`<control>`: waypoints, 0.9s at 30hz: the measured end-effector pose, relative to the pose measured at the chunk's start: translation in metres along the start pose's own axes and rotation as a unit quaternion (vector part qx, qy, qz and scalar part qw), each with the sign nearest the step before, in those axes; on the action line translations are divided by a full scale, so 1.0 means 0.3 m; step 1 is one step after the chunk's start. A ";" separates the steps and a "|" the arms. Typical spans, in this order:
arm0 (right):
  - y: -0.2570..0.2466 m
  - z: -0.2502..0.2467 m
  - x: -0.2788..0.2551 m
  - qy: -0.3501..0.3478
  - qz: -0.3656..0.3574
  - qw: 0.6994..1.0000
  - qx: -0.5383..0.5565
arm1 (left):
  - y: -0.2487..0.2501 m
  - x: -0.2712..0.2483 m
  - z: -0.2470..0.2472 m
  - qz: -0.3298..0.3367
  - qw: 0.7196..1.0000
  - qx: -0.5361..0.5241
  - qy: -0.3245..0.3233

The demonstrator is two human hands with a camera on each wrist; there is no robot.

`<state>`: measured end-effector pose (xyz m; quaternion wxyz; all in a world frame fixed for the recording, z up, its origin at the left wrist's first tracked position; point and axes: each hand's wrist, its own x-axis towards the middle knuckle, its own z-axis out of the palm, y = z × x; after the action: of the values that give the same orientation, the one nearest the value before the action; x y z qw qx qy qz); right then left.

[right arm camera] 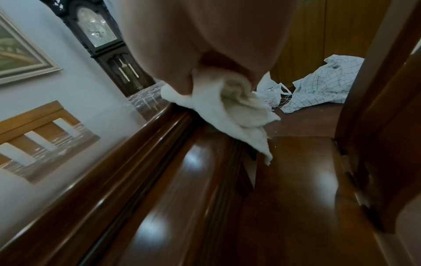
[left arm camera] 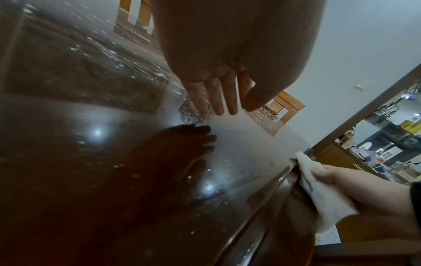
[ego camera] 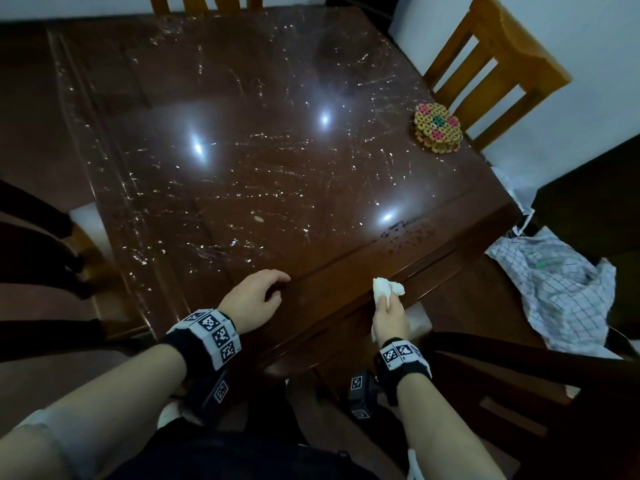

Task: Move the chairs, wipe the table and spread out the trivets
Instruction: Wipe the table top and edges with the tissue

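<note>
A dark wooden table (ego camera: 242,174) with a scratched glossy top fills the head view. My right hand (ego camera: 389,311) grips a crumpled white cloth (ego camera: 388,287) (right arm camera: 230,109) (left arm camera: 318,189) and holds it against the table's near edge. My left hand (ego camera: 254,297) (left arm camera: 218,97) hovers just above the tabletop near that edge, fingers relaxed and holding nothing. A stack of colourful woven trivets (ego camera: 439,128) lies at the table's far right edge.
A light wooden chair (ego camera: 491,71) stands behind the trivets, another chair (ego camera: 204,1) at the far side. Dark chairs stand at the left (ego camera: 38,244) and near right (ego camera: 540,386). A checked bag (ego camera: 561,289) lies on the floor to the right.
</note>
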<state>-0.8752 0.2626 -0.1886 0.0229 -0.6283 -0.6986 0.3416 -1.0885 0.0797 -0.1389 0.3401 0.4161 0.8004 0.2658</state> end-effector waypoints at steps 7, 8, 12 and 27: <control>-0.053 0.164 -0.272 -0.015 0.005 1.000 0.008 | -0.216 -0.167 -0.131 -0.012 0.977 0.124 0.175; -0.061 0.188 -0.311 -0.013 -0.001 1.000 0.004 | -0.257 -0.200 -0.147 -0.044 0.973 0.134 0.183; -0.086 0.274 -0.445 -0.011 -0.010 1.000 -0.006 | -0.387 -0.309 -0.186 -0.151 0.966 0.146 0.147; -0.114 0.418 -0.837 -0.169 -0.069 0.983 0.012 | -0.425 -0.337 -0.152 -0.173 0.972 0.095 0.126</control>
<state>-0.9101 -0.0170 -0.1675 -0.0645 -0.5112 -0.7301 0.4490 -1.1427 -0.0779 -0.1679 0.2361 0.2647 0.9183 0.1759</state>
